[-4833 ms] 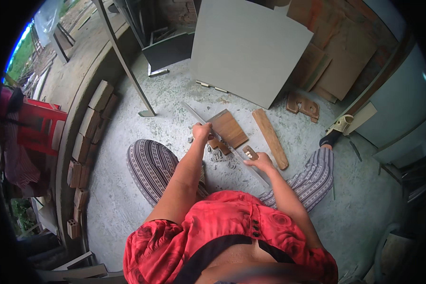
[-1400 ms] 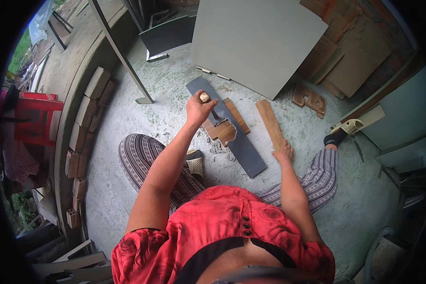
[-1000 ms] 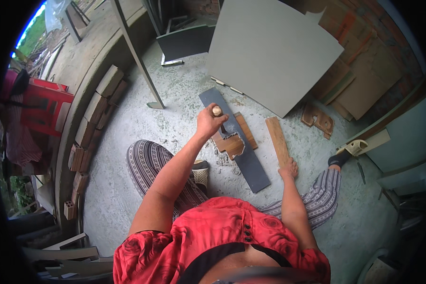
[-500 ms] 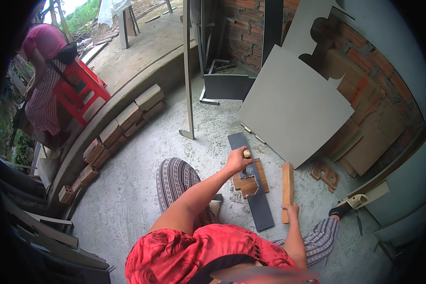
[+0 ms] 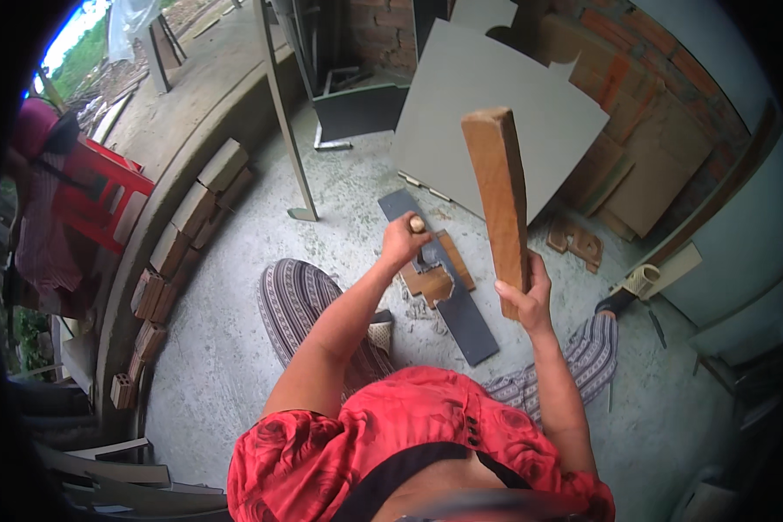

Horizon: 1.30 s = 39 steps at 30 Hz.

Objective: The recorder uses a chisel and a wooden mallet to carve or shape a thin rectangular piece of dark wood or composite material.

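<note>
Wooden stick [image 5: 499, 193] raised upright, right hand [image 5: 525, 293] gripping; left hand [image 5: 403, 243] gripping chisel handle [image 5: 418, 224].

Rough wooden block [image 5: 498, 198], matt grey board [image 5: 448, 287]

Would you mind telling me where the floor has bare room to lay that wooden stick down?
Bare concrete lies between the bricks and the patterned leg, and between the post and the dark strip. It is crowded around the strip, where the left hand works on wood pieces, and by the boards. The right hand holds the stick.
</note>
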Each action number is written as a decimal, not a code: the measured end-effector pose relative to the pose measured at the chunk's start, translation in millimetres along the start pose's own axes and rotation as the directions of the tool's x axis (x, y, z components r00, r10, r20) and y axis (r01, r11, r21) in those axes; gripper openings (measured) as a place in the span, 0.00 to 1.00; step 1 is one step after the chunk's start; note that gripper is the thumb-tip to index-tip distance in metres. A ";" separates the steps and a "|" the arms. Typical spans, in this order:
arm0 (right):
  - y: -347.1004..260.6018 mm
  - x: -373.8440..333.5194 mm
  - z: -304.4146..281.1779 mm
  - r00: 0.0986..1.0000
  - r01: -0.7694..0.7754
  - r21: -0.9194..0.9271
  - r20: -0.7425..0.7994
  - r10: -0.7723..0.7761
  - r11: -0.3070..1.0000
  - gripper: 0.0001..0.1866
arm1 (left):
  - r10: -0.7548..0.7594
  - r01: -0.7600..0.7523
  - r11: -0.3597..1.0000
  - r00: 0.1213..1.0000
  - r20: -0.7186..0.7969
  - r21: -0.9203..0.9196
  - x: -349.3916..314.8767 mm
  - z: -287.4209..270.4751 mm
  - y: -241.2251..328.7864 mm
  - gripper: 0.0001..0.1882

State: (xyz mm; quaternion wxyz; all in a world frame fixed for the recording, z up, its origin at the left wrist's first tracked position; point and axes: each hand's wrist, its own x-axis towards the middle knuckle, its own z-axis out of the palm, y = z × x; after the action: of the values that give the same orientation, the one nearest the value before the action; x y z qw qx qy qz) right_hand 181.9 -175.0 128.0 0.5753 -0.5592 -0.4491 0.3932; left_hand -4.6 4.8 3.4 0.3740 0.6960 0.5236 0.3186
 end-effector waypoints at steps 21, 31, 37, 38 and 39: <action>46.0 -26.2 2.3 0.994 -0.108 -0.015 -0.018 0.108 0.994 0.31 | -0.058 0.056 0.998 0.988 0.141 0.019 -3.2 6.5 16.2 0.14; 20.8 -13.4 16.9 0.990 0.137 -0.652 0.114 -0.083 0.746 0.35 | -0.033 0.032 0.999 0.980 0.198 0.012 -11.7 15.6 8.6 0.17; 14.6 -14.8 15.7 0.966 -0.112 -0.556 0.134 0.222 0.824 0.37 | -0.050 0.068 0.992 0.985 0.164 -0.104 -15.9 24.8 -7.9 0.18; 3.2 -11.7 22.0 0.965 -0.092 -0.550 0.158 0.211 0.830 0.37 | -0.035 0.058 0.990 0.985 0.170 -0.131 -14.3 23.5 -9.3 0.17; -7.6 -11.6 26.1 0.989 0.011 -0.371 0.143 0.045 0.929 0.35 | -0.039 0.060 0.990 0.987 0.154 -0.128 -14.0 20.7 -8.7 0.17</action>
State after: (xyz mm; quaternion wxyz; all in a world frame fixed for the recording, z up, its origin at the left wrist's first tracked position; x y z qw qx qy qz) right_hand 153.1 -178.9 133.9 0.4210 -0.6306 -0.5520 0.3469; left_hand 4.9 -11.1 -15.4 0.4659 0.6786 0.4885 0.2894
